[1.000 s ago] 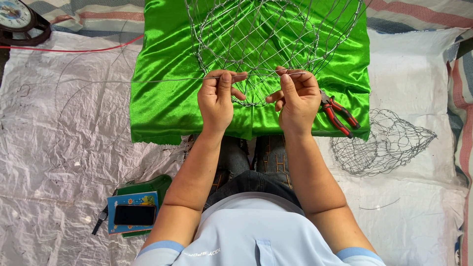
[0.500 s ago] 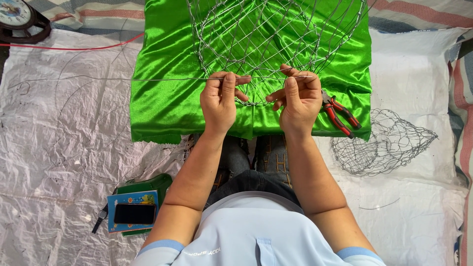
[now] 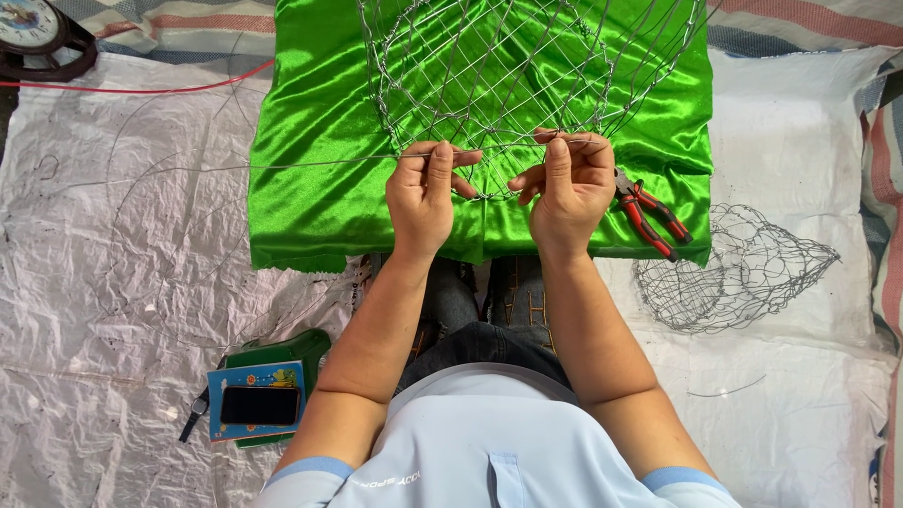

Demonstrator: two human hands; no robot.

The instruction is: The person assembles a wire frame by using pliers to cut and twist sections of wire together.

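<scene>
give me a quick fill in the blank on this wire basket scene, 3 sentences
Both hands, left hand and right hand, pinch a thin wire at the rim of a wire ____.
The red-handled pliers lie on the ____ cloth.
A dark phone rests on a ____ box.

Missing words: basket; green; blue

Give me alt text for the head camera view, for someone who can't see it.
Two hands, left hand and right hand, pinch a thin wire at the edge of a wire mesh basket on green cloth. Pliers lie right of them.
</scene>
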